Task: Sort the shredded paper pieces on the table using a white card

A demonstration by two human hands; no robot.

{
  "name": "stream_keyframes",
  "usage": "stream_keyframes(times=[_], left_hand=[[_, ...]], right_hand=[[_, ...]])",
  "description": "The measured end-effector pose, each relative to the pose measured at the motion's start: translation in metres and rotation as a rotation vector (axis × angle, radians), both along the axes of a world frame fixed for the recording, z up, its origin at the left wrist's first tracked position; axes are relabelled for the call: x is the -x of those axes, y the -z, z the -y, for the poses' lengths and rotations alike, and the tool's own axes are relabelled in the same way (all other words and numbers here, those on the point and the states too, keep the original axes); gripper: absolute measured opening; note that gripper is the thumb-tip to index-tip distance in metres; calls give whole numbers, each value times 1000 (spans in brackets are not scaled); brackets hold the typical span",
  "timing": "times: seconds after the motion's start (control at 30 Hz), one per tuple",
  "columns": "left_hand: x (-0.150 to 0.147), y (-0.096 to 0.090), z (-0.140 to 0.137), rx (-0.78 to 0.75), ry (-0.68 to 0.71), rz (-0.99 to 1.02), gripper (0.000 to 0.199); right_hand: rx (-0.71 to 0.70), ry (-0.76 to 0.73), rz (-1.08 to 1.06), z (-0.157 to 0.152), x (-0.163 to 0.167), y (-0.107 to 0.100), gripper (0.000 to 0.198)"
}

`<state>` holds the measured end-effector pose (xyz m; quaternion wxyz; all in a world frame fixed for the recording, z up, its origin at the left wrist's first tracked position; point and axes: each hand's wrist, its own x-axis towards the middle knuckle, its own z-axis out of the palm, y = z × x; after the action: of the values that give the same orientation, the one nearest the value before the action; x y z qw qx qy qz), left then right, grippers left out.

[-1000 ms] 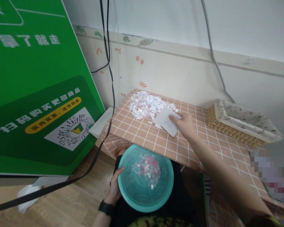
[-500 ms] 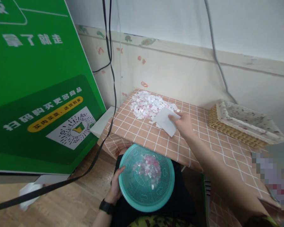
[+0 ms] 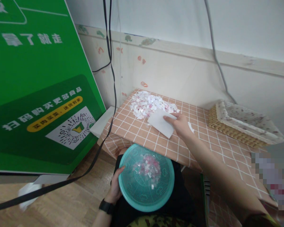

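Note:
My left hand [image 3: 117,184] grips the left rim of a teal plastic colander [image 3: 165,195], which rests over my lap below the table edge. Inside it lies a small heap of pink and white paper scraps [image 3: 148,167]. In my right hand [image 3: 180,124] is a flat white card [image 3: 161,122], pinched at its right side with the thumb on top. The card is tilted low over the table, at the near right side of a pile of white and pink paper scraps [image 3: 144,102]. Its lower edge's contact with the cloth cannot be made out.
A checked brown tablecloth [image 3: 132,129] covers the table against the wall. A wicker basket with cloth lining [image 3: 232,129] stands at the right. A green sign [image 3: 38,69] fills the left, with a black strap [image 3: 112,94] hanging in front. A few scraps [image 3: 191,127] lie beyond my right wrist.
My right hand has moved the card slightly left and nearer to me along the pile's front. Scraps beyond my right wrist now show more. The left hand and colander stay still.

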<state>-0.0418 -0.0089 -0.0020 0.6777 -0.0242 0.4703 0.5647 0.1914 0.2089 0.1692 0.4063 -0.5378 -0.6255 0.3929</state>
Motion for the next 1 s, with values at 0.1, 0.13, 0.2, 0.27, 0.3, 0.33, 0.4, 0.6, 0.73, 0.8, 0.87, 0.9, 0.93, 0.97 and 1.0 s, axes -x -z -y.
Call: stream_keyframes(times=[0.1,0.13,0.2,0.27,0.3,0.33,0.4,0.6,0.73,0.8,0.87,0.9,0.93,0.97,1.0], left_hand=[[0,0,0,-23,-4,9,20],[0,0,0,-30,-3,14,20],[0,0,0,-41,4,27,20],[0,1,0,-42,15,31,22],[0,2,0,-38,20,33,23],[1,2,0,-35,25,34,24],[1,3,1,-32,27,36,24],[2,5,1,-32,20,40,17],[2,4,1,-22,13,36,18],[2,4,1,-27,0,33,18],[1,3,1,-28,-6,33,19],[1,2,0,-29,-2,34,20],[1,2,0,-31,3,37,21],[0,2,0,-35,6,38,21],[0,2,1,-39,4,37,21]], right_hand=[[-39,49,-11,8,1,0,38],[-52,67,4,12,2,1,38],[-61,99,66,22,3,2,39],[-72,136,148,31,3,3,39],[-89,159,196,36,2,3,38],[-115,187,245,41,1,3,38],[-186,237,330,52,0,0,39],[-376,104,518,92,16,-2,33],[-473,50,616,97,21,7,34],[-488,97,663,92,18,9,34],[-486,156,689,85,17,8,33],[-478,185,683,83,17,6,33],[-466,211,659,80,20,4,33],[-453,234,620,77,24,1,33],[-437,249,571,75,28,0,33]])
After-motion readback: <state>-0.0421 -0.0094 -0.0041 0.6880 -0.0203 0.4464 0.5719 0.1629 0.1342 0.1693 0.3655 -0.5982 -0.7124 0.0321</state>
